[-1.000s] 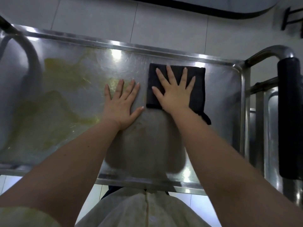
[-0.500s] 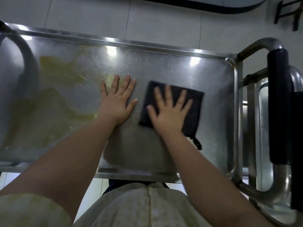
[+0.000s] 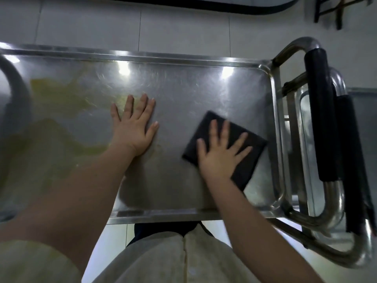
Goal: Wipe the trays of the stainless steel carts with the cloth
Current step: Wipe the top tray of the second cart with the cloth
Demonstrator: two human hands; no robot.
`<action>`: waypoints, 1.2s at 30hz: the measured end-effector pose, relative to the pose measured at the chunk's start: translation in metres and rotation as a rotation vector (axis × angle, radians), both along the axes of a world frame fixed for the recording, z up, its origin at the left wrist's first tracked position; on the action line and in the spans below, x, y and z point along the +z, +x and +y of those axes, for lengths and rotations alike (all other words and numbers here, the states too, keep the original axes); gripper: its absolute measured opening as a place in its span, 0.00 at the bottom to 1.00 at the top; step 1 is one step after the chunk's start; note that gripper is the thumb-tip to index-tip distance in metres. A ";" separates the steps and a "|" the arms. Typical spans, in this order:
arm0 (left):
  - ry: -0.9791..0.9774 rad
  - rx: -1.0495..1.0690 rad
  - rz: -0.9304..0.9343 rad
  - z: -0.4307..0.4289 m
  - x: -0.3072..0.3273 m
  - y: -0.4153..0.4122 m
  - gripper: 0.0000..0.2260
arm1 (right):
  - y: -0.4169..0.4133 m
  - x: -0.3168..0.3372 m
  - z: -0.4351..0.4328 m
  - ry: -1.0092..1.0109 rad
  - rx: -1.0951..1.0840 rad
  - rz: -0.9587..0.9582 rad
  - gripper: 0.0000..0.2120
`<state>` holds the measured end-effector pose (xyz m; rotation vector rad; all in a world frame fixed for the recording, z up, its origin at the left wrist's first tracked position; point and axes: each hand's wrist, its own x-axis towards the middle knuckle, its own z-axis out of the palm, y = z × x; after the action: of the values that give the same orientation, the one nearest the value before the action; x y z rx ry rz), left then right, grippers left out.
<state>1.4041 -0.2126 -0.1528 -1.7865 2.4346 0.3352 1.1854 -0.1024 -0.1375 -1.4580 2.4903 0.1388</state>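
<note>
Here, the right hand (image 3: 221, 154) lies flat with fingers spread on the dark folded cloth (image 3: 246, 167), pressing it to the steel and gripping nothing. The cloth sits at about four o'clock on the cart's top tray (image 3: 183, 88), turned cornerwise, near the right rim but apart from it. The left hand (image 3: 133, 129), likewise flat and open, braces on the metal near the tray's centre. Its fingertips reach the edge of a yellowish smear (image 3: 61, 99) that spreads away towards nine o'clock. At three o'clock, beyond the rim, stands the cart's tubular handle with its black grip (image 3: 318, 111), and a second padded handle (image 3: 350, 160) lies just behind it.

The step in hand appears to be wiping the right part of this tray, which looks free of residue. The soiled left part is not yet done. The next move probably calls for sliding the cloth across towards nine o'clock under steady pressure, with the bracing hand lifted out of its path.
</note>
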 end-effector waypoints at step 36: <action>-0.019 -0.019 0.027 -0.002 -0.008 0.000 0.29 | 0.087 0.004 0.097 -0.031 0.402 -0.076 0.30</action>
<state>1.4042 -0.2148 -0.1608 -1.7763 2.4796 0.3385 1.2720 -0.0053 -0.1339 -1.9220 2.1199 0.1144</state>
